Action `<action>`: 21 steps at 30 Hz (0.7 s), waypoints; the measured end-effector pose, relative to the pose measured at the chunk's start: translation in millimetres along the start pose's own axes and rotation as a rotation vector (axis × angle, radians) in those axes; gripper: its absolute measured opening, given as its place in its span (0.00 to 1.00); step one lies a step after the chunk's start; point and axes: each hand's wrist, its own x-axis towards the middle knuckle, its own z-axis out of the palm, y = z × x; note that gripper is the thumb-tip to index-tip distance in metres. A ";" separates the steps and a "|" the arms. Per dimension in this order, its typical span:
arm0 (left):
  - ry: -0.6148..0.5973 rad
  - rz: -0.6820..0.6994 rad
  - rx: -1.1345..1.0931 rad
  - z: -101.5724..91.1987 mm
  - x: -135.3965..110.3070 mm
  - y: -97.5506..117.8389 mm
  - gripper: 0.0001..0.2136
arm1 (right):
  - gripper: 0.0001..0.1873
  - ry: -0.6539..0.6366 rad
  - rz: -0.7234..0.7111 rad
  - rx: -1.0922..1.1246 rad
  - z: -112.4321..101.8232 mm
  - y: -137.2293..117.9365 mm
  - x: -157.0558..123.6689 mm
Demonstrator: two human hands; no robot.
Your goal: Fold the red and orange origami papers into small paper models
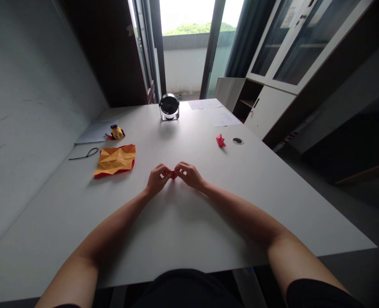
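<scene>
Between my two hands, near the middle of the white table, is a small folded piece of red paper (174,175). My left hand (158,177) pinches its left side with thumb and forefinger. On the opposite side, the fingers of my right hand (188,173) are closed on the same paper. Most of the paper is covered by my fingertips, so its exact shape is hard to make out. A finished-looking red origami piece (221,140) stands apart, farther back to the right.
Creased orange paper (116,159) lies over red paper at the left, beside a black cable tie (86,155) and a yellow toy (116,132). A round black device on a metal stand (169,106) is at the back. Printed sheets (221,116) and a cable hole (237,140) lie right.
</scene>
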 end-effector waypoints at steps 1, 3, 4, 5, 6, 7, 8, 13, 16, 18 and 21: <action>-0.001 -0.006 -0.004 0.3 0.0 0.5 0.04 | 0.10 0.001 -0.003 -0.001 -0.2 0.4 0.2; -0.002 -0.017 -0.012 0.7 0.1 1.5 0.04 | 0.09 -0.002 -0.009 -0.002 -0.5 0.7 0.4; -0.002 -0.023 -0.017 0.8 0.2 2.0 0.04 | 0.09 -0.005 -0.011 -0.003 -0.7 0.6 0.5; -0.001 -0.029 -0.020 0.8 0.2 2.3 0.05 | 0.09 -0.009 -0.011 -0.004 -0.8 0.3 0.6; 0.000 -0.034 -0.023 0.7 0.3 2.4 0.05 | 0.09 -0.012 -0.011 -0.005 -0.9 -0.1 0.6; 0.002 -0.039 -0.025 0.6 0.3 2.3 0.05 | 0.09 -0.015 -0.010 -0.004 -1.0 -0.5 0.6; 0.005 -0.044 -0.026 0.4 0.3 1.9 0.06 | 0.10 -0.018 -0.009 -0.002 -1.0 -0.8 0.7; 0.050 -0.094 -0.038 0.8 -0.2 -5.4 0.05 | 0.10 0.021 0.040 0.003 0.6 1.7 0.8; 0.093 -0.148 -0.067 2.6 -0.3 -12.1 0.02 | 0.09 0.065 0.097 -0.014 1.7 5.6 0.8; 0.121 -0.176 -0.080 3.5 -0.2 -15.5 0.02 | 0.08 0.076 0.122 -0.025 1.8 7.7 0.7; 0.153 -0.203 -0.079 3.5 0.3 -17.9 0.04 | 0.06 0.082 0.137 -0.031 1.0 9.6 0.6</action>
